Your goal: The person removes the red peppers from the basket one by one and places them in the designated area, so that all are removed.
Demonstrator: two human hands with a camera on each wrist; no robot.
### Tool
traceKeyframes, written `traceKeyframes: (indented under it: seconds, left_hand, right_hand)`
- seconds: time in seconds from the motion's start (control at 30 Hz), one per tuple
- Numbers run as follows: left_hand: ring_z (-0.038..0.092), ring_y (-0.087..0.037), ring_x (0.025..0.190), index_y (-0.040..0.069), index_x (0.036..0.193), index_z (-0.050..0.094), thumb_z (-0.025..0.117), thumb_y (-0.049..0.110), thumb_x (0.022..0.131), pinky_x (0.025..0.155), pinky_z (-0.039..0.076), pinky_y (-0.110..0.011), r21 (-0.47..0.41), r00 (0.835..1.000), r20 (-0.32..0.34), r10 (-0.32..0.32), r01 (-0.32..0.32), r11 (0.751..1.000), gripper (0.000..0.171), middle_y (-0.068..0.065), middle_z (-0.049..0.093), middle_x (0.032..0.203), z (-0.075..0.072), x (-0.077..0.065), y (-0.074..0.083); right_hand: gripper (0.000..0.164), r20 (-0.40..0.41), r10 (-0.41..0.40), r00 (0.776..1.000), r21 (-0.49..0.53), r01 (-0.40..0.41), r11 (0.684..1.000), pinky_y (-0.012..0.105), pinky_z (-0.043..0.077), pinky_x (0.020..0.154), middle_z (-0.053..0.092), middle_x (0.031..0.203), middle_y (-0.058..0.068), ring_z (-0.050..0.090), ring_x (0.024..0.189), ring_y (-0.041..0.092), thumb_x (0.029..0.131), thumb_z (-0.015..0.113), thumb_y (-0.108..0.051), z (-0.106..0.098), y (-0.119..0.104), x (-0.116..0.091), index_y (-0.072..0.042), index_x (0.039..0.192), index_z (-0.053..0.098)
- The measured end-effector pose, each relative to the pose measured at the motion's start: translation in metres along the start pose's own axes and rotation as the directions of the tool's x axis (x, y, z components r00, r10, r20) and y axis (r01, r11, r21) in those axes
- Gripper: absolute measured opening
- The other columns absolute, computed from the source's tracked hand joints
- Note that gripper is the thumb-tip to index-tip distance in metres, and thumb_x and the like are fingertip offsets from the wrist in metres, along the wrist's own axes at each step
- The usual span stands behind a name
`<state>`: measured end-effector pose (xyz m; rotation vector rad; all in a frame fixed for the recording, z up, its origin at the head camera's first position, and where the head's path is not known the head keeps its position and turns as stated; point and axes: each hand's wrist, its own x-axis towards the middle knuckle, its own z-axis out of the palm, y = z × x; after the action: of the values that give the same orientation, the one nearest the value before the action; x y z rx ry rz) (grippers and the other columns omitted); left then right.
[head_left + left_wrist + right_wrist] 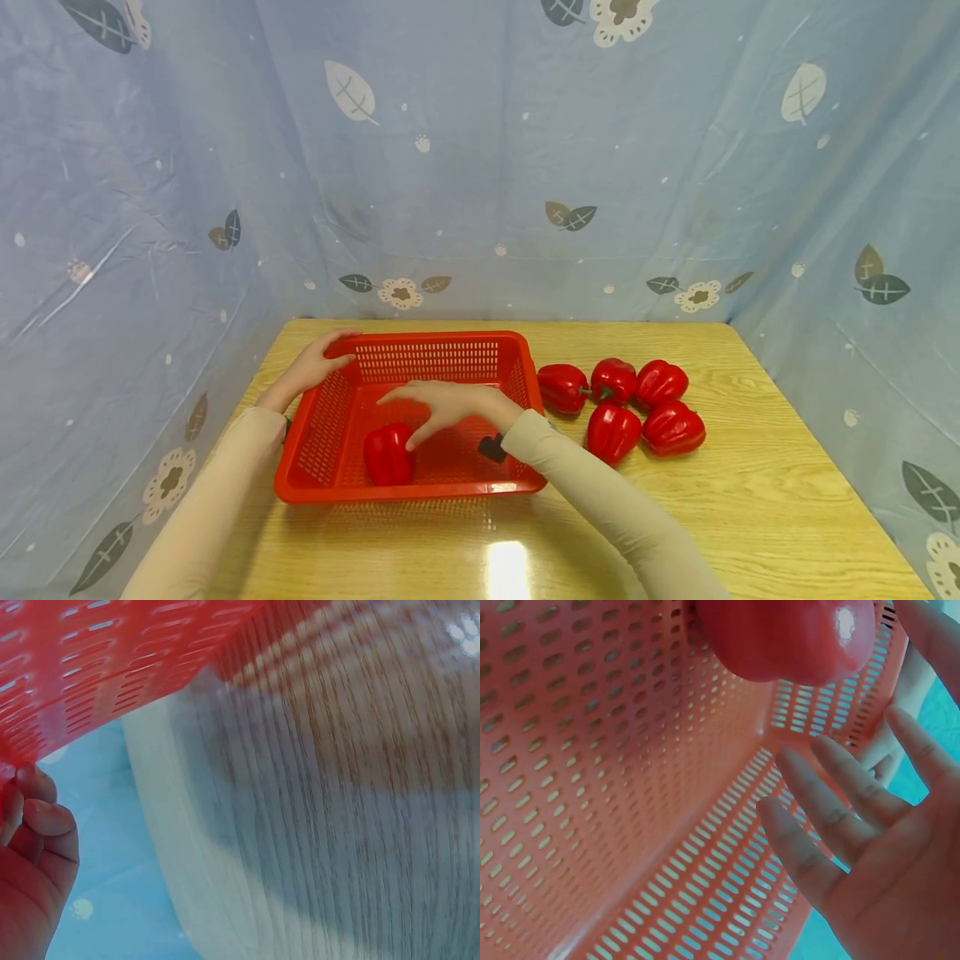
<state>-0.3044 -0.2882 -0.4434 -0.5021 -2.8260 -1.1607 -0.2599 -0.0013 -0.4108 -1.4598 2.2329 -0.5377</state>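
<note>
A red plastic basket (408,492) with slotted walls stands on the table. My left hand (309,368) holds its rim at the far left corner; in the left wrist view the fingers (49,817) curl at the basket's edge. One red bell pepper (388,454) sits inside, towards the near left. Over the basket, my right hand (448,403) has its fingers spread and grips nothing. Its thumb is close to that pepper in the head view, and whether they touch is unclear. The right wrist view shows the same pepper (795,637) apart from the extended fingers (802,847).
Several more red bell peppers (613,432) lie grouped on the wooden table (757,492), just right of the basket. A blue patterned curtain (480,167) hangs behind the table and along both sides. A bright reflection lies on the tabletop in front.
</note>
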Motion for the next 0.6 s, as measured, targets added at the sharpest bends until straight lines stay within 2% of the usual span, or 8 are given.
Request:
traceKeyframes:
  seconds: [0.2,0.4,0.5,0.6]
  left_hand:
    - [0.03,-0.041,0.132,0.008,0.138,0.043,0.058,0.022,0.091,0.102,0.023,-0.064,0.008,1.0,0.008,-0.008,0.008,1.0,0.05,-0.017,0.039,0.143,0.0,0.0,0.0]
    - [0.03,-0.041,0.132,0.009,0.138,0.043,0.057,0.02,0.092,0.103,0.023,-0.064,0.001,1.0,0.013,-0.007,0.007,1.0,0.049,-0.017,0.039,0.143,0.001,0.001,0.001]
    - [0.031,-0.041,0.132,0.008,0.137,0.043,0.058,0.019,0.091,0.103,0.023,-0.064,0.0,1.0,0.01,0.001,-0.001,1.0,0.049,-0.017,0.039,0.142,0.0,0.001,0.001]
    - [0.031,-0.041,0.132,0.007,0.137,0.043,0.058,0.019,0.091,0.103,0.022,-0.063,0.0,1.0,0.004,0.012,-0.012,1.0,0.049,-0.017,0.04,0.142,0.0,0.001,-0.001]
  right_hand:
    - [0.077,0.07,-0.008,0.998,0.023,0.006,1.0,0.03,0.03,0.108,0.034,0.146,-0.002,0.031,0.134,0.014,0.078,0.073,-0.036,0.004,-0.002,0.008,-0.024,0.143,0.034]
    - [0.079,0.125,-0.003,0.992,0.091,-0.008,0.996,0.026,0.041,0.097,0.037,0.143,0.004,0.04,0.123,0.016,0.077,0.075,-0.032,0.011,-0.003,0.014,-0.021,0.143,0.034]
    - [0.079,0.134,0.026,0.991,0.077,-0.037,0.996,0.023,0.041,0.094,0.038,0.141,0.0,0.04,0.12,0.013,0.076,0.076,-0.032,0.013,-0.004,0.015,-0.022,0.143,0.034]
    - [0.076,0.132,0.028,0.991,0.068,-0.037,0.997,0.023,0.039,0.097,0.04,0.14,-0.003,0.041,0.122,0.01,0.076,0.076,-0.031,0.015,-0.004,0.016,-0.023,0.141,0.037]
